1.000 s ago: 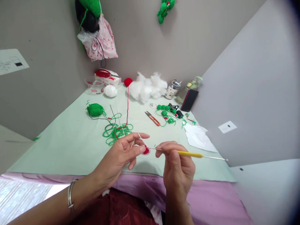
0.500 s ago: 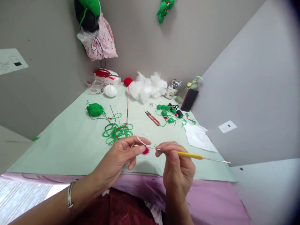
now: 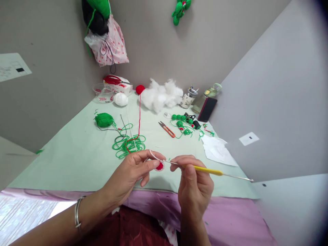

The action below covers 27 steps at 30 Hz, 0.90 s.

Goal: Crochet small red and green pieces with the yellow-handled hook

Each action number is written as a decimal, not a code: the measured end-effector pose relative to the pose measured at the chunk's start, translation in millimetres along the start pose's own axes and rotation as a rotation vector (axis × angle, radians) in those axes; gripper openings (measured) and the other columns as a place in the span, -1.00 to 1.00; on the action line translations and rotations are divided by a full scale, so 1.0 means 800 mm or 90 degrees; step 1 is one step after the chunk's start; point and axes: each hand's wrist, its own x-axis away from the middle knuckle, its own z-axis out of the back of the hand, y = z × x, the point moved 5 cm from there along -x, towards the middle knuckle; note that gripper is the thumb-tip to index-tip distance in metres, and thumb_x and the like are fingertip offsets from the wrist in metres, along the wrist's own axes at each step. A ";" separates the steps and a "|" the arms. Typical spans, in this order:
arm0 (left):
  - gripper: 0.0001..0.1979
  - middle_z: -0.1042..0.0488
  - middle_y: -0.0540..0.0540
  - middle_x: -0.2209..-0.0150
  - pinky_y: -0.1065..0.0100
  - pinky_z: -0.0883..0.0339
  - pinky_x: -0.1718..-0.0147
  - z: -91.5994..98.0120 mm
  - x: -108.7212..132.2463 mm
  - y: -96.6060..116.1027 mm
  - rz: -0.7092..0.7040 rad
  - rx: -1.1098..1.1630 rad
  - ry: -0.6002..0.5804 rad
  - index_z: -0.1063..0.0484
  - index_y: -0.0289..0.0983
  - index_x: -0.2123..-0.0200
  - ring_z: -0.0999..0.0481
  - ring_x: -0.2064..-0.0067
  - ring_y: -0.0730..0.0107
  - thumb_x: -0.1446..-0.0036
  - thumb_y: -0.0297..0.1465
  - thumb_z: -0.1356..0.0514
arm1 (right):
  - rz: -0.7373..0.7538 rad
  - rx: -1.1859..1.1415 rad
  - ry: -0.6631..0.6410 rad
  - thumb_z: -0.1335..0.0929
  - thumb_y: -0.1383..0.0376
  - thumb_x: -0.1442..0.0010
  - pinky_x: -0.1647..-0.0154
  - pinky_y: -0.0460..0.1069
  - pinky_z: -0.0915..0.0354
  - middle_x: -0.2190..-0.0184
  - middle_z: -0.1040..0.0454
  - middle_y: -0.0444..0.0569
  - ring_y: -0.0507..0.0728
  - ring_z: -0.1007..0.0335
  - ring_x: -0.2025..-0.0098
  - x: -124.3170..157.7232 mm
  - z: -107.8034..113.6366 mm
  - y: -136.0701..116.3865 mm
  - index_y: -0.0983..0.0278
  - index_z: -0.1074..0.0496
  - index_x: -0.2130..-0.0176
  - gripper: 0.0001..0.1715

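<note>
Between the thumb and fingers of my left hand is pinched a small round crochet piece, red in the middle with a white edge. White yarn loops over my left index finger and runs down to the piece. My right hand grips a crochet hook by its yellow handle, pen-like. The hook's thin metal tip reaches left to the white edge of the piece; the exact stitch is too small to make out. A red strand and a white strand lead back from my left hand across the table.
Loose green yarn lies beyond my left hand, near a green ball. Orange thread snips, green crocheted balls and white paper lie ahead and right. White stuffing, a red yarn ball and a phone are farther back.
Both hands stay almost in place. The white yarn loop and the crochet piece have shifted very slightly, with the hook tip still at the white edge.
</note>
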 end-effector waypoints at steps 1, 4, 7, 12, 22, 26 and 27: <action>-0.89 -0.52 0.04 0.34 0.52 -0.01 0.64 0.000 0.000 0.000 0.000 0.002 -0.001 -0.71 -0.17 0.24 -0.15 0.59 0.72 -0.23 -0.28 -0.40 | -0.001 0.000 0.000 -0.31 0.31 -0.49 0.27 0.04 -0.35 0.33 -0.57 -0.09 0.10 -0.44 0.31 0.000 0.000 0.000 0.16 -0.60 0.15 -0.74; -0.89 -0.52 0.04 0.34 0.53 -0.02 0.64 -0.001 0.000 -0.001 -0.001 0.003 -0.004 -0.71 -0.17 0.25 -0.15 0.60 0.73 -0.22 -0.28 -0.41 | -0.001 0.000 -0.005 -0.31 0.31 -0.49 0.26 0.03 -0.34 0.33 -0.58 -0.11 0.08 -0.44 0.30 0.001 -0.001 0.000 0.17 -0.60 0.15 -0.74; -0.90 -0.52 0.06 0.34 0.54 -0.02 0.65 0.000 0.000 -0.002 -0.003 0.006 -0.006 -0.71 -0.17 0.25 -0.16 0.61 0.75 -0.22 -0.29 -0.41 | -0.001 -0.003 -0.015 -0.30 0.31 -0.50 0.25 0.03 -0.34 0.32 -0.58 -0.11 0.07 -0.44 0.30 0.001 -0.001 0.000 0.17 -0.60 0.14 -0.74; -0.91 -0.52 0.06 0.34 0.57 -0.02 0.65 0.001 -0.002 -0.002 -0.008 0.013 -0.006 -0.71 -0.16 0.25 -0.16 0.60 0.76 -0.22 -0.30 -0.41 | 0.000 -0.005 -0.015 -0.30 0.32 -0.50 0.25 0.03 -0.34 0.31 -0.58 -0.11 0.07 -0.44 0.29 0.002 0.000 0.000 0.17 -0.60 0.14 -0.74; -0.89 -0.51 0.06 0.35 0.59 -0.01 0.66 -0.002 -0.002 0.000 -0.007 0.023 -0.012 -0.68 -0.20 0.28 -0.15 0.60 0.76 -0.22 -0.29 -0.41 | 0.011 -0.005 -0.012 -0.30 0.32 -0.50 0.26 0.02 -0.35 0.32 -0.58 -0.12 0.07 -0.45 0.29 0.002 -0.001 -0.001 0.18 -0.60 0.14 -0.74; -0.89 -0.50 0.07 0.36 0.59 -0.02 0.66 -0.002 -0.003 -0.001 -0.005 0.022 -0.014 -0.66 -0.21 0.29 -0.13 0.60 0.74 -0.22 -0.30 -0.41 | 0.018 0.003 -0.008 -0.30 0.32 -0.50 0.26 0.02 -0.34 0.32 -0.58 -0.12 0.06 -0.45 0.30 0.001 0.000 0.000 0.18 -0.60 0.15 -0.74; -0.89 -0.50 0.07 0.36 0.58 -0.02 0.66 -0.001 -0.003 -0.001 -0.005 0.022 -0.015 -0.66 -0.22 0.29 -0.13 0.60 0.74 -0.22 -0.30 -0.41 | 0.020 0.005 -0.009 -0.30 0.33 -0.50 0.26 0.02 -0.34 0.32 -0.58 -0.12 0.06 -0.45 0.30 0.001 -0.001 0.000 0.18 -0.60 0.15 -0.74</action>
